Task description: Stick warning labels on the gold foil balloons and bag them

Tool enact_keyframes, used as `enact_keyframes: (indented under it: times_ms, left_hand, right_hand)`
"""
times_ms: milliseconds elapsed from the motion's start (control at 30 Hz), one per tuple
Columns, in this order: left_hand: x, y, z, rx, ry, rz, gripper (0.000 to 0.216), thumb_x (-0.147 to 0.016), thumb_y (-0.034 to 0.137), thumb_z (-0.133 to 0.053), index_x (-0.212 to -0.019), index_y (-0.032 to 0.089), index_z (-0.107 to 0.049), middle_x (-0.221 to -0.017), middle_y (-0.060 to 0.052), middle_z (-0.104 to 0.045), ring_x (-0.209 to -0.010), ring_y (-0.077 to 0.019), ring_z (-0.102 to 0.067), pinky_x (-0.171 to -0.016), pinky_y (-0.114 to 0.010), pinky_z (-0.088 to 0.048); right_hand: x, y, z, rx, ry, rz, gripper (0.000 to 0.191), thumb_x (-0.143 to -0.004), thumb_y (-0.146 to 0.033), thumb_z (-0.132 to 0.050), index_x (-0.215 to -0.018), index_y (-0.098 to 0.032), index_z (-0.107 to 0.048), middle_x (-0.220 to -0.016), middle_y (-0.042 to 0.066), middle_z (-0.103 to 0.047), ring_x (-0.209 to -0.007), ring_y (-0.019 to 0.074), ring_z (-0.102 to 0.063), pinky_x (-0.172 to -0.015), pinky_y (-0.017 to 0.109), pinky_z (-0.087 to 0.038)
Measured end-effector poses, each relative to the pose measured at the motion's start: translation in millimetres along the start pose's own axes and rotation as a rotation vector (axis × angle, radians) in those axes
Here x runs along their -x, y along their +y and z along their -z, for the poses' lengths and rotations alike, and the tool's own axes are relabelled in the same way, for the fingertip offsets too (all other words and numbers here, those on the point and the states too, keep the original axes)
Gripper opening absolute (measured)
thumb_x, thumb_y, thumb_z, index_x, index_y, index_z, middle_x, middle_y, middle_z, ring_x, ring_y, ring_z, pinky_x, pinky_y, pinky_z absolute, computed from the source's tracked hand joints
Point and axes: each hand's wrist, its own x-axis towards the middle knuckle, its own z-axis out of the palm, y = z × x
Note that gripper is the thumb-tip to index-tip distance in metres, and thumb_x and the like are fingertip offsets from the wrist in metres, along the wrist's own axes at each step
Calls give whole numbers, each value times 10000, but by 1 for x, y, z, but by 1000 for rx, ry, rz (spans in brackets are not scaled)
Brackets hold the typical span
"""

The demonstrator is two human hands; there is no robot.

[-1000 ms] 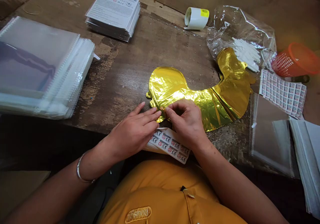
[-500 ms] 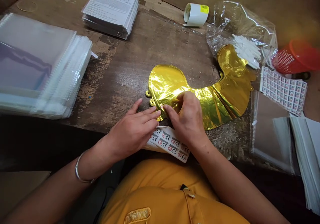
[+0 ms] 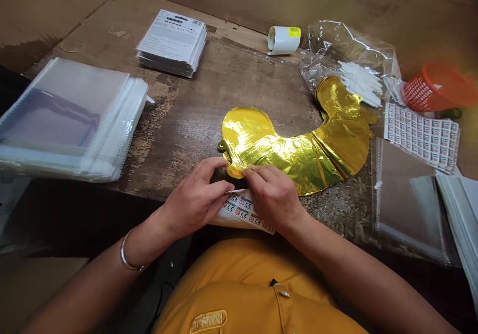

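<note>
A flat gold foil balloon, curved like a horseshoe, lies on the worn wooden table. My left hand pinches the balloon's near edge beside its small tab, fingers closed on the foil. My right hand meets it at the same spot, fingertips pressed together on the foil edge. Under both hands, at the table's near edge, lies a sheet of small warning stickers.
A thick pile of clear plastic sleeves lies at the left, a stack of printed cards behind it. A label roll, a bag of white sticks, an orange basket, another sticker sheet and more sleeves fill the right.
My right hand drew back from on top of the foil to its near edge. My left hand's flat fingers curled into a pinch on that edge. The view shifted slightly.
</note>
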Motion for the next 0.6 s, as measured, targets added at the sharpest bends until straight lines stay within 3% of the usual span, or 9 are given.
enact_keyframes:
  times_ms: [133,233,367,600]
  left_hand:
    - [-3,8,4,-153,31,-9,112,-856,220,-605,-896,186,-704,-1399,-135,-427,-1240,-325,-426,-1041,-515,-406]
    - [-10,13,7,-187,20,-37,114,-857,235,-602,-862,201,-710,-1428,-125,-417,-1290,-336,-392,-1073,-544,-359]
    - [-19,14,10,-193,-17,-61,123,-856,248,-597,-866,211,-714,-1418,-118,-448,-1318,-329,-390,-1109,-549,-310]
    - [-33,14,7,-218,-107,-173,126,-866,253,-580,-849,203,-694,-1334,-108,-553,-1266,-280,-471,-1111,-500,-349]
  right_hand:
    - [-12,10,8,-197,81,-218,145,-836,-189,-573,-741,-186,-683,-697,32,-661,-669,155,-554,-631,272,-397]
    - [-21,24,11,-417,41,-326,206,-801,-277,-641,-615,-192,-617,-572,-29,-570,-550,104,-463,-551,245,-332]
    - [-29,39,7,-636,-18,-349,422,-830,-472,-587,-532,-182,-516,-492,-58,-394,-503,84,-336,-500,246,-260]
    - [-36,42,10,-724,-108,-379,411,-856,-472,-500,-574,-175,-536,-535,-53,-363,-540,91,-327,-509,249,-255]
